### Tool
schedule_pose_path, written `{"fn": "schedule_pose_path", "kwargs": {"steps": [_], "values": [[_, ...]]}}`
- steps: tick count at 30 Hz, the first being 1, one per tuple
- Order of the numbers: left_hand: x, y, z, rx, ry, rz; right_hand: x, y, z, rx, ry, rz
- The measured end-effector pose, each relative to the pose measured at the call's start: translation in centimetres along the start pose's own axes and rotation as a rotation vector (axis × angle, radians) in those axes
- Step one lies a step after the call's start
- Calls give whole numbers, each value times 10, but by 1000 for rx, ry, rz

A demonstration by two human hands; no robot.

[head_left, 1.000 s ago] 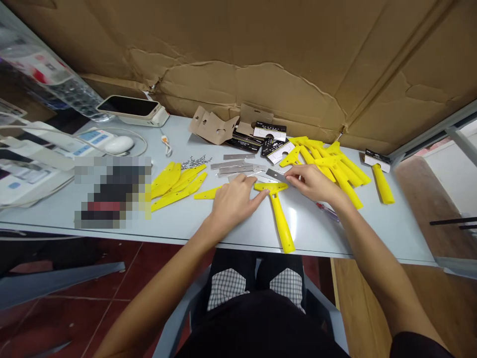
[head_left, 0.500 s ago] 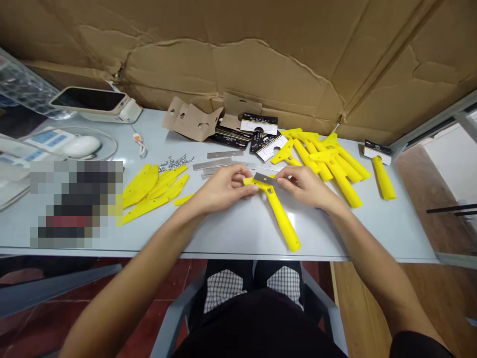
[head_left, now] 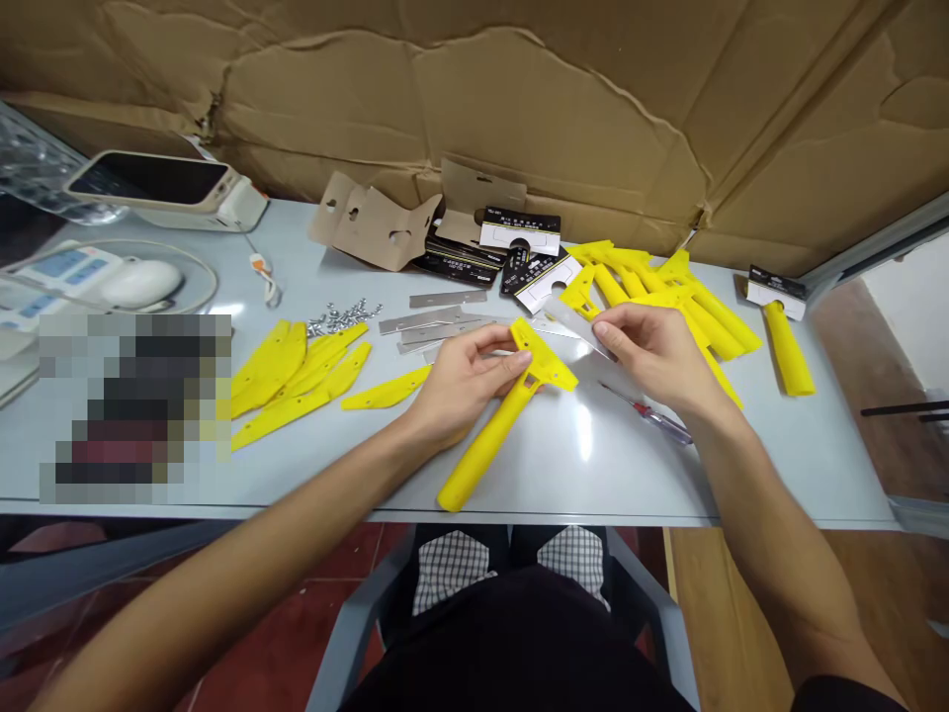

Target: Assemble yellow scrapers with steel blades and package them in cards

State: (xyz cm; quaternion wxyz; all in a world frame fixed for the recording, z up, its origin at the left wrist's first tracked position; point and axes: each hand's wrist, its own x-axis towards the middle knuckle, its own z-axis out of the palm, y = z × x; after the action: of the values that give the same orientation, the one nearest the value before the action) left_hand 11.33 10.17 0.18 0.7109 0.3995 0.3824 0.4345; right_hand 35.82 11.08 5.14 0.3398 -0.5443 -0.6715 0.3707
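My left hand is closed on the head of a yellow scraper handle, whose grip slants down to the left above the table. In my right hand a flat metal blade is pinched near one end, apart from the scraper's head. Below my right hand lies a screwdriver with a clear grip, partly covered by the wrist. Beyond my left hand several loose blades are spread on the table. Yellow cover plates lie to the left, one of them close to my left wrist.
Small screws are heaped behind the plates. Yellow scraper handles are piled at the right, with one carded handle farther out. Cardboard packaging stands at the back. A phone and a power strip are at the left.
The blade has come away from the scraper's head, moving right with my right hand. The scraper has turned so its grip points down-left, and the screwdriver has come into fuller view.
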Motion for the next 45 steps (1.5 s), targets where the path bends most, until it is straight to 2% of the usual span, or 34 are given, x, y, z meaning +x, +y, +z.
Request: {"fn": "schedule_pose_path", "kwargs": {"steps": [5, 11, 21, 28, 32, 38, 41, 45], "values": [[0, 4, 0, 37, 101, 29, -2, 0, 14, 45, -22, 28], [-5, 7, 5, 28, 93, 4, -3, 1, 33, 2, -46, -11], [-8, 2, 4, 32, 101, -35, -4, 1, 43, -21, -15, -28], [-8, 8, 11, -22, 161, -41, -11, -4, 51, -114, 65, -169], [-8, 9, 15, 0, 229, -25, -12, -8, 50, 26, -16, -58], [-10, 12, 14, 50, 265, 62, -10, -14, 35, 309, -307, 195], [-12, 13, 13, 68, 266, 82, -10, -17, 28, 346, -362, 226], [-14, 13, 14, 102, 271, 102, -11, -19, 24, 340, -370, 243]]}}
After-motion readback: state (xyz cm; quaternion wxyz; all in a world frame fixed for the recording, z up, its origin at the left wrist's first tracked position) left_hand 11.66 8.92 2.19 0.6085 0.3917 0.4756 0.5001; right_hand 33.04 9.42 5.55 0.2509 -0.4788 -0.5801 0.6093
